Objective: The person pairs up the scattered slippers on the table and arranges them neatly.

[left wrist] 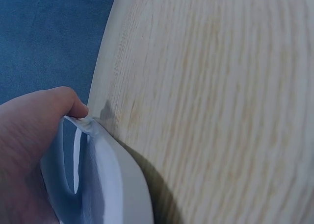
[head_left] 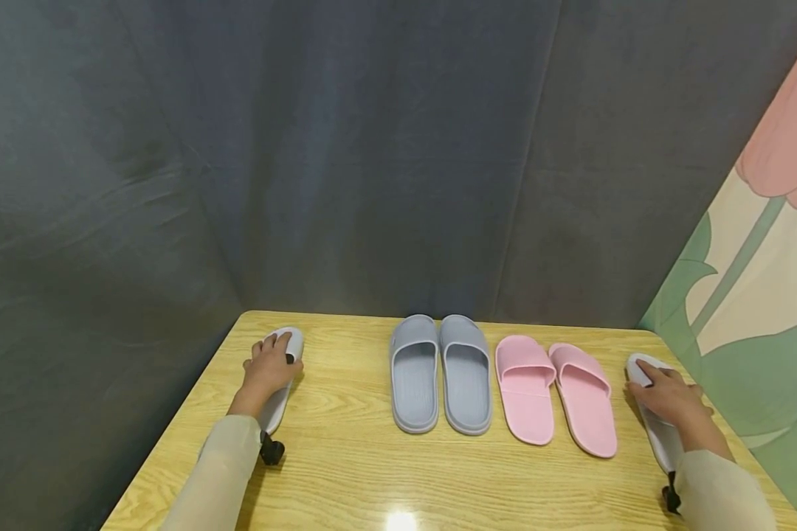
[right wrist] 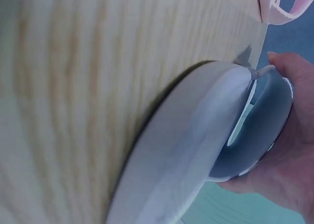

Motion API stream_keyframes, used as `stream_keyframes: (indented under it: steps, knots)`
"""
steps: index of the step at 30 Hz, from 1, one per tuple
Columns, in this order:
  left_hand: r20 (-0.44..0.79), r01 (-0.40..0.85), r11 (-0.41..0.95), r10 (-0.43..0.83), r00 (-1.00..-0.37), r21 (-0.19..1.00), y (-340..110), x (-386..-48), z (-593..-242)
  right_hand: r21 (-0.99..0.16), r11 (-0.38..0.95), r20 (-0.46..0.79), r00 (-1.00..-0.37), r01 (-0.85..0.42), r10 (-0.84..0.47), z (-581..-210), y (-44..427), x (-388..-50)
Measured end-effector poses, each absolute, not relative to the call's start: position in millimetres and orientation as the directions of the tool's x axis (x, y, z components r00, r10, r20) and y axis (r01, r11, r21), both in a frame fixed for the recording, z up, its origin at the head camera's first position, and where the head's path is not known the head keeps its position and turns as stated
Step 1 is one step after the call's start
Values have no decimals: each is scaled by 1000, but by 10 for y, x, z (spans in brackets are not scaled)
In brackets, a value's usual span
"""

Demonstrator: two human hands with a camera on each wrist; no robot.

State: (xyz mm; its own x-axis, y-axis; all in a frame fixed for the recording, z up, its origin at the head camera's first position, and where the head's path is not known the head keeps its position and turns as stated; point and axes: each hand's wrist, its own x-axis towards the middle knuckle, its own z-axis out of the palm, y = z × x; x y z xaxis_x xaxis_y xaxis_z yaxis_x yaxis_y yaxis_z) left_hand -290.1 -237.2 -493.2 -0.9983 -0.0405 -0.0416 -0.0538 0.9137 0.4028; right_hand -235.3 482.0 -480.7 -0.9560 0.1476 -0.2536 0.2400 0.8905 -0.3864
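1. One pale slipper [head_left: 277,413] is lying by the table's [head_left: 345,479] left edge, the left hand [head_left: 268,366] grasping its strap [left wrist: 53,167]; its mate, the right pale slipper [head_left: 660,439], is lying near the right edge, the right hand [head_left: 671,398] gripping likewise;
2. Even pressure is mattering here, I'd judge; squashing the straps is risking a slip;
3. Grey slippers [head_left: 415,398] and pink slippers [head_left: 526,413] are sitting between.

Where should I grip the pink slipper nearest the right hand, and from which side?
Probably at the strap, from the near side, fingers under and thumb on top. It arches over the flat sole, its opening turned that way; the other pink slipper sits close on the left.
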Motion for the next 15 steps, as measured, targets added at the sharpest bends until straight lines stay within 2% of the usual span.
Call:
stream_keyframes:
  steps: [15]
  knots:
    - [-29,-46,914,-38,-999,402,-2378,-2906,-4934,-388,882,-263,-949,268,173,-4760,4825,-2381]
